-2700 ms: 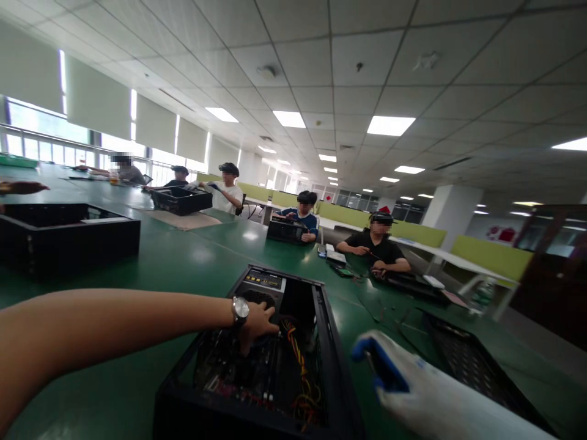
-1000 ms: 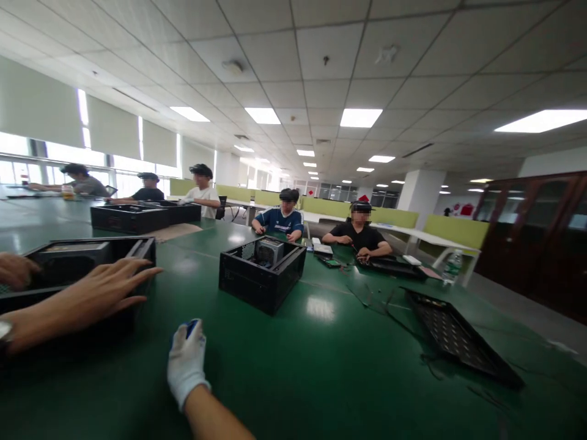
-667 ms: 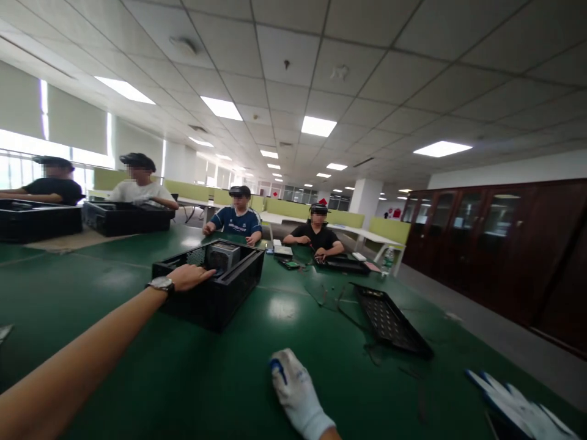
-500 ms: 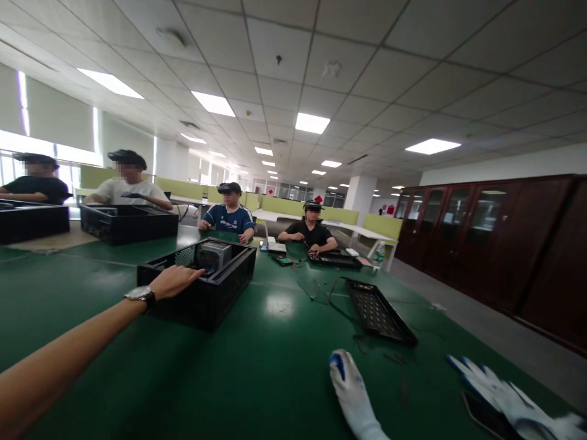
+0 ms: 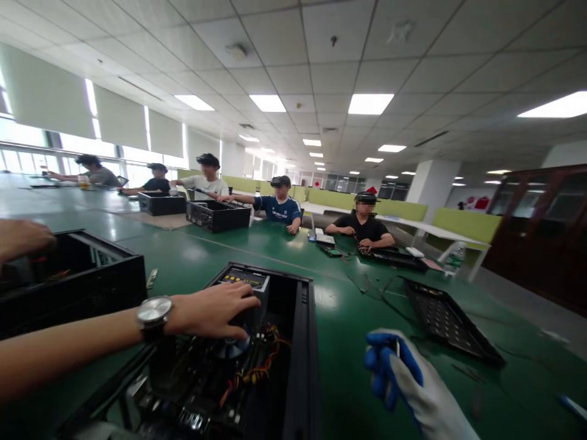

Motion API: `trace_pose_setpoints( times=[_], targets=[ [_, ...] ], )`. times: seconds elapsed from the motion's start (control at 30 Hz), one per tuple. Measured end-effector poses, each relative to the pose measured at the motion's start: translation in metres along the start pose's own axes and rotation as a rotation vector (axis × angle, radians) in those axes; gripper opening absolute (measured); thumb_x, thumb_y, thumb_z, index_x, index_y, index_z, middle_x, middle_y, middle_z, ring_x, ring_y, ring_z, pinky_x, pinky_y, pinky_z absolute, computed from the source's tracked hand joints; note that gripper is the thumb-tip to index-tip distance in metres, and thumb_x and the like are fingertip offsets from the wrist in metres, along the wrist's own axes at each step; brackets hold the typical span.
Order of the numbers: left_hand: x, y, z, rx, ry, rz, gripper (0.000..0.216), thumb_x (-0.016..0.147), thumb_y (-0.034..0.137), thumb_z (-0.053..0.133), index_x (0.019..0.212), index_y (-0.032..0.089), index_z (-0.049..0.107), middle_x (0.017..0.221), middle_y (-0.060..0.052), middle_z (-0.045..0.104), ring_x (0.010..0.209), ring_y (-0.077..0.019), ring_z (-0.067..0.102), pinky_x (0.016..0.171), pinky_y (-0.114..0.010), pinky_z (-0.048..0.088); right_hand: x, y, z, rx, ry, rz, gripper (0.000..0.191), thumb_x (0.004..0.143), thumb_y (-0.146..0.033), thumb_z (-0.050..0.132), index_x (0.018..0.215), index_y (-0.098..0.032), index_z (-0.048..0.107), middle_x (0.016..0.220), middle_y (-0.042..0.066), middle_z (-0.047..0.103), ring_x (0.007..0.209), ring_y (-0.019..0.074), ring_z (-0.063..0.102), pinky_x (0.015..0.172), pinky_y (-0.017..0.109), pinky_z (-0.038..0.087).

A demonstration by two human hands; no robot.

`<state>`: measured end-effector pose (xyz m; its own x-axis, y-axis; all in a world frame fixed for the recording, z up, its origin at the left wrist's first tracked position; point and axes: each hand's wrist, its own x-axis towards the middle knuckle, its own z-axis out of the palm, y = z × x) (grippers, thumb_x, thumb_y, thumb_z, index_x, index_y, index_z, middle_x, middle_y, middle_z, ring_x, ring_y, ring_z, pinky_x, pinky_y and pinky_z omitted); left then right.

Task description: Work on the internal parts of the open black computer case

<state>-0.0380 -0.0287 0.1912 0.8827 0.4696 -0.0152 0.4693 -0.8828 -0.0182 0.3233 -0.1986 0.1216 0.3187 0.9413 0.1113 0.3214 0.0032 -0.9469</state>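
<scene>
The bare left hand (image 5: 215,310) rests flat, fingers spread, inside the open computer case (image 5: 293,342) on the green counter (image 5: 348,305), while the gloved right hand (image 5: 403,379) is curled around a thin tool beside it.

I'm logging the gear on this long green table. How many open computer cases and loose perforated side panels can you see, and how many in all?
Open black computer cases: 4
Loose perforated side panel: 1
Total: 5
</scene>
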Motion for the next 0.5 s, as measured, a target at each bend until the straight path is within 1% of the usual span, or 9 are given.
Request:
trace_pose_setpoints(
  times=[0.07,0.13,0.2,0.27,0.3,0.37,0.43,0.5],
  targets=[
    [0.009,-0.018,0.020,0.141,-0.130,0.121,0.079,0.075,0.049,0.083,0.143,0.021,0.053,0.132,-0.019,0.059,0.120,-0.0376,0.057,0.104,-0.049,0.048,0.000,-0.044,0.017,-0.047,-0.121,-0.106,0.057,0.083,-0.079,0.047,0.104,-0.027,0.060,0.082,0.009,0.067,0.067,0.0244,0.065,0.058,0.037,0.053],
    [0.020,-0.026,0.043,0.210,-0.240,0.184,0.099,0.063,0.052,0.090,0.148,0.024,0.047,0.130,-0.021,0.060,0.117,-0.0400,0.059,0.099,-0.052,0.051,0.002,-0.077,0.039,-0.140,-0.225,-0.248,0.045,0.088,-0.067,0.049,0.103,-0.026,0.060,0.079,0.006,0.065,0.067,0.0216,0.062,0.058,0.033,0.051],
    [0.029,-0.026,0.059,0.244,-0.271,0.197,0.110,0.056,0.053,0.093,0.151,0.026,0.044,0.128,-0.023,0.060,0.114,-0.0427,0.061,0.095,-0.056,0.053,0.009,-0.098,0.062,-0.304,-0.293,-0.445,0.039,0.089,-0.055,0.053,0.112,-0.024,0.059,0.091,0.007,0.066,0.074,0.0208,0.062,0.065,0.033,0.052],
    [0.033,-0.023,0.062,0.260,-0.306,0.199,0.108,0.054,0.052,0.093,0.148,0.025,0.048,0.127,-0.025,0.060,0.111,-0.0445,0.063,0.090,-0.057,0.056,0.025,-0.110,0.085,-0.571,-0.361,-0.613,0.038,0.088,-0.046,0.057,0.115,-0.020,0.059,0.104,0.010,0.066,0.085,0.0223,0.064,0.076,0.035,0.054],
    [0.031,-0.022,0.059,0.270,-0.327,0.187,0.107,0.053,0.050,0.093,0.147,0.023,0.050,0.128,-0.026,0.060,0.109,-0.0450,0.063,0.087,-0.057,0.057,0.035,-0.115,0.096,-0.723,-0.409,-0.645,0.038,0.087,-0.044,0.059,0.115,-0.018,0.060,0.109,0.012,0.067,0.089,0.0239,0.065,0.079,0.036,0.054],
    [0.023,-0.019,0.046,0.303,-0.345,0.151,0.105,0.052,0.045,0.094,0.145,0.022,0.052,0.136,-0.028,0.055,0.112,-0.0465,0.062,0.087,-0.057,0.058,0.060,-0.121,0.121,-0.992,-0.530,-0.624,0.039,0.085,-0.044,0.063,0.112,-0.016,0.064,0.113,0.015,0.068,0.091,0.0278,0.068,0.079,0.039,0.055],
    [0.007,-0.014,0.025,0.322,-0.321,0.110,0.106,0.052,0.037,0.094,0.148,0.024,0.049,0.146,-0.028,0.047,0.123,-0.0478,0.057,0.093,-0.059,0.056,0.085,-0.124,0.150,-1.164,-0.655,-0.592,0.043,0.083,-0.046,0.066,0.113,-0.015,0.067,0.113,0.017,0.071,0.092,0.0317,0.071,0.074,0.041,0.058],
    [-0.014,-0.006,0.003,0.304,-0.307,0.044,0.113,0.051,0.028,0.095,0.152,0.027,0.044,0.153,-0.026,0.041,0.132,-0.0474,0.051,0.101,-0.060,0.053,0.106,-0.124,0.186,-1.259,-0.765,-0.613,0.041,0.080,-0.044,0.068,0.109,-0.015,0.070,0.111,0.018,0.073,0.093,0.0344,0.072,0.070,0.043,0.059]
  ],
)
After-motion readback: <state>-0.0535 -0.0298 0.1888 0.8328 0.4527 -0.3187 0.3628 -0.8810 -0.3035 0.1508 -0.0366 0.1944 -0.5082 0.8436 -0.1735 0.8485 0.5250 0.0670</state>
